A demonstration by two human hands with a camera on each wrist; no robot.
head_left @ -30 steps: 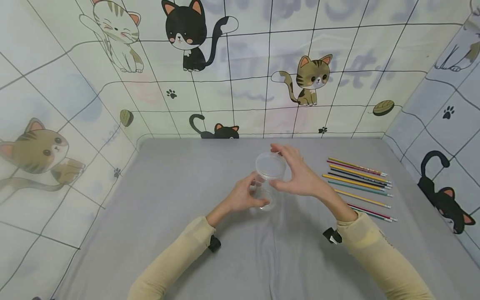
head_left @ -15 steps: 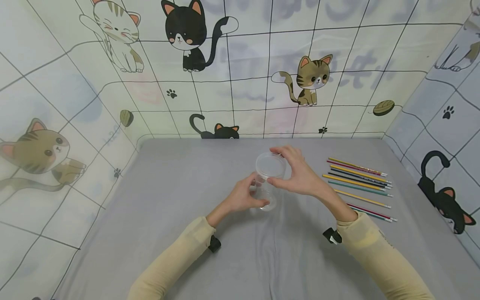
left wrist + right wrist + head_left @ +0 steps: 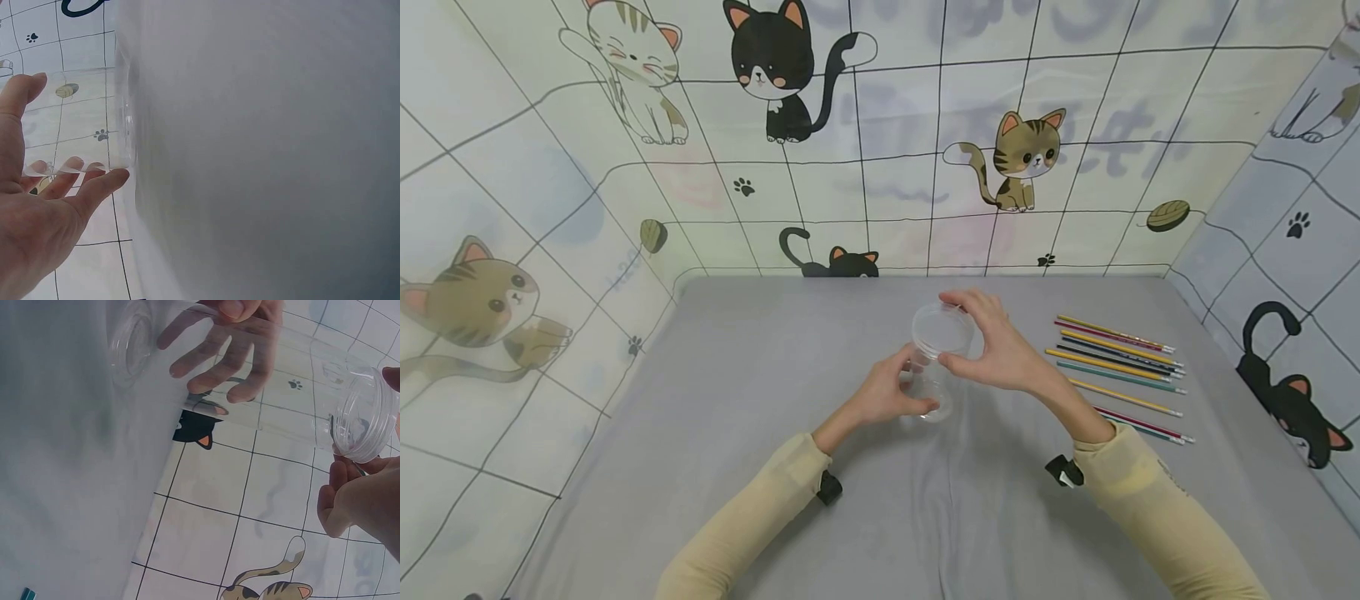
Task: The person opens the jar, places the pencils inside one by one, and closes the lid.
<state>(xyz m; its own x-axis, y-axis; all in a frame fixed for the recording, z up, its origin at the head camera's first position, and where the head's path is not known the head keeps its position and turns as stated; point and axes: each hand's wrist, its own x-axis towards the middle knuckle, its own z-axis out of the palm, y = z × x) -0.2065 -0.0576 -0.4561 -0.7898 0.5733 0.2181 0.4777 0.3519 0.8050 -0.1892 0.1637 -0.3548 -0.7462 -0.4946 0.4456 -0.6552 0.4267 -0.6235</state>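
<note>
A tall, clear plastic jar (image 3: 942,403) stands upright on the grey cloth near the middle of the head view. My left hand (image 3: 880,390) grips its body low down, thumb on the near side. In the left wrist view the left hand's fingers (image 3: 107,181) curl along the wall of the transparent jar (image 3: 75,122). Over the mouth is a round clear lid (image 3: 942,330), and my right hand (image 3: 996,354) holds it by the edge between thumb and fingers. The right wrist view shows the ridged lid (image 3: 369,422) at the jar's top end.
Several pencils (image 3: 1112,360) in yellow, black, teal and red lie side by side to the right of my right hand. Grey cloth (image 3: 760,350) covers the table. Cat-print fabric walls (image 3: 895,192) enclose the back and both sides.
My right thumb and fingertips have shifted slightly around the lid's edge. The left hand and the jar have stayed in place.
</note>
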